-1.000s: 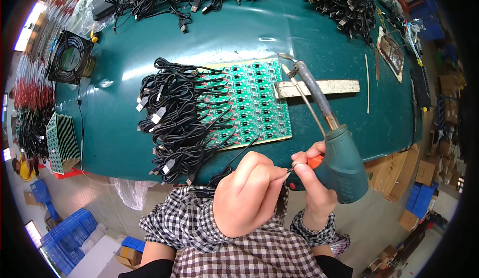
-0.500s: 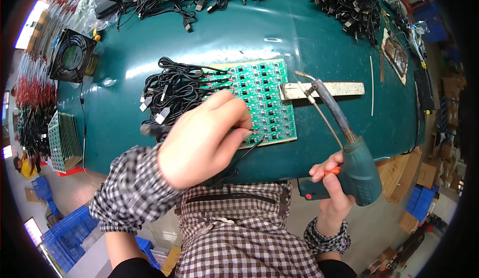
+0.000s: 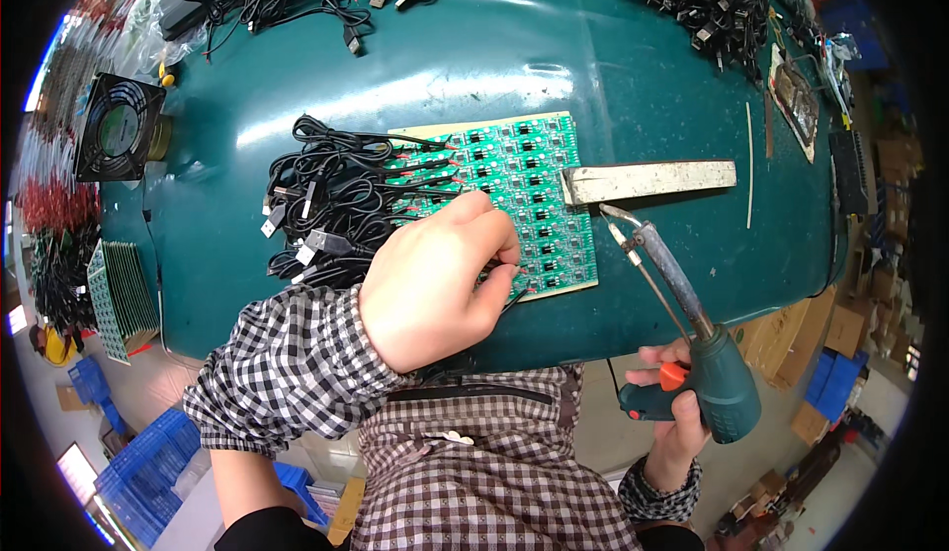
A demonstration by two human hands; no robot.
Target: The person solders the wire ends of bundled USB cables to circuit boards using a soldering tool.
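Note:
A green circuit-board panel (image 3: 542,195) lies on the table, with looped black USB cables (image 3: 341,190) along its left side and red wire ends on some boards. My left hand (image 3: 445,279) is pinched closed over the panel's lower part, its fingertips hiding most of what they hold. A thin black lead shows just below those fingers. My right hand (image 3: 677,418) grips a teal soldering gun (image 3: 724,383) with an orange trigger. The gun's bent tip points up and left, close to the lower edge of a whitish bar (image 3: 657,180) whose left end meets the panel.
A small black fan (image 3: 121,128) stands at the left, above a stack of circuit panels (image 3: 121,299). Heaps of black cables (image 3: 697,7) lie along the far side. A thin pale stick (image 3: 749,166) and a dirty tray (image 3: 793,106) are at the right.
The soldering gun has come down and its tip now sits below the whitish bar instead of above it. My left hand stays pinched at the panel's lower part.

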